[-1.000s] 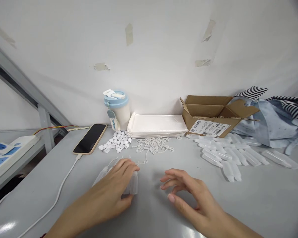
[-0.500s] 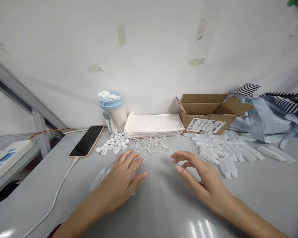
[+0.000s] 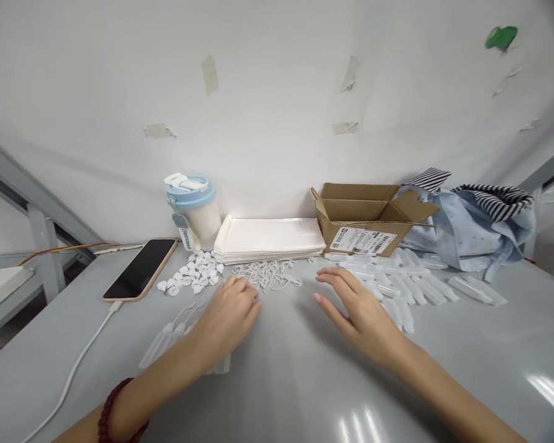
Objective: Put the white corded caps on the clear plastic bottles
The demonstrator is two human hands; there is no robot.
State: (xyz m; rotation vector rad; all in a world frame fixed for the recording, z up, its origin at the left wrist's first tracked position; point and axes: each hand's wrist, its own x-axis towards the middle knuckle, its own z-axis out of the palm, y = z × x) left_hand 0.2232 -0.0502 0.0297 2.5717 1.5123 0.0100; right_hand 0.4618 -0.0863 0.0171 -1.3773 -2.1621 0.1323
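My left hand (image 3: 231, 317) is low over the table between the white plastic caps (image 3: 198, 271) and the tangle of white string loops (image 3: 270, 275). Its fingers curl downward, the thumb close beside them; the fingertips are hidden, so what they hold, if anything, does not show. Under and beside that forearm lie several clear plastic tubes with strings (image 3: 159, 344) at their ends, partly covered. My right hand (image 3: 357, 307) hovers open, thumb and fingers apart and holding nothing, just left of a pile of loose clear plastic tubes (image 3: 420, 286).
A stack of white paper-like sheets (image 3: 272, 234) lies against the wall. Beside it stand a blue-lidded cup (image 3: 200, 218) and an open cardboard box (image 3: 360, 237). A phone (image 3: 141, 271) with a charging cable (image 3: 80, 360) is left; pale blue fabric (image 3: 471, 231) lies right.
My left hand's fingers have gone from stretched out to curled. The right hand stays open, nearer the tubes. The view has shifted to the right, showing more of the tubes beside my left forearm.
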